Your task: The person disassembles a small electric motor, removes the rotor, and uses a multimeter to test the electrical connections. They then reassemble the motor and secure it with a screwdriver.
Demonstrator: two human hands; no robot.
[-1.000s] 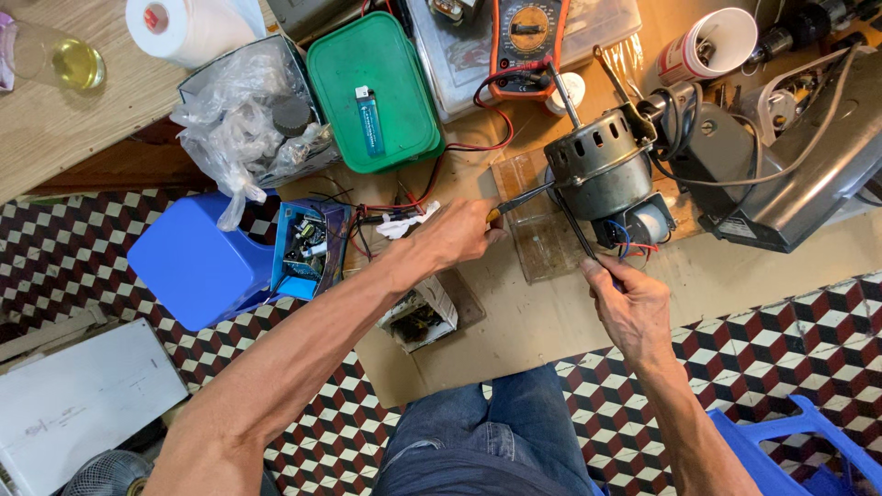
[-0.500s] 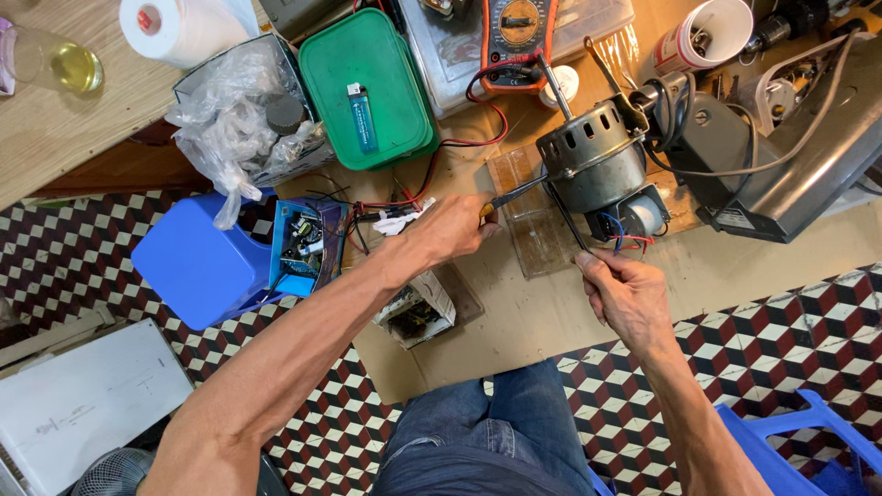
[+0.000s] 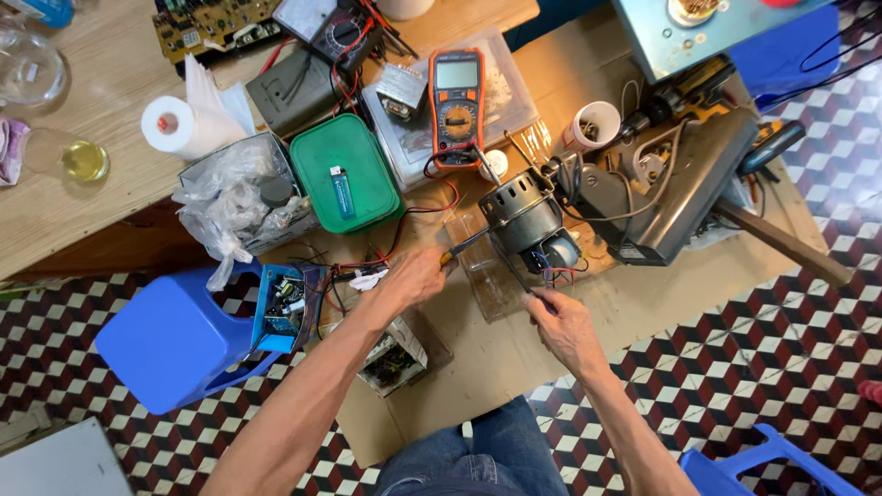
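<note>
A screwdriver (image 3: 464,246) is being gripped by the left hand (image 3: 411,278) against the grey motor (image 3: 524,219). A thin probe (image 3: 514,274) is being pinched by the right hand (image 3: 562,323). An orange meter (image 3: 457,95) is lying behind, beside a green lidded box (image 3: 344,184).

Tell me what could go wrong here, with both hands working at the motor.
The left hand holds a tool tip against the motor; a slip might jab the right hand, which holds a probe close by. The red wires from the orange meter cross the work area and could snag.

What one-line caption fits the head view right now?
Both hands, left hand and right hand, hold tools to a grey electric motor beside an orange multimeter.
</note>
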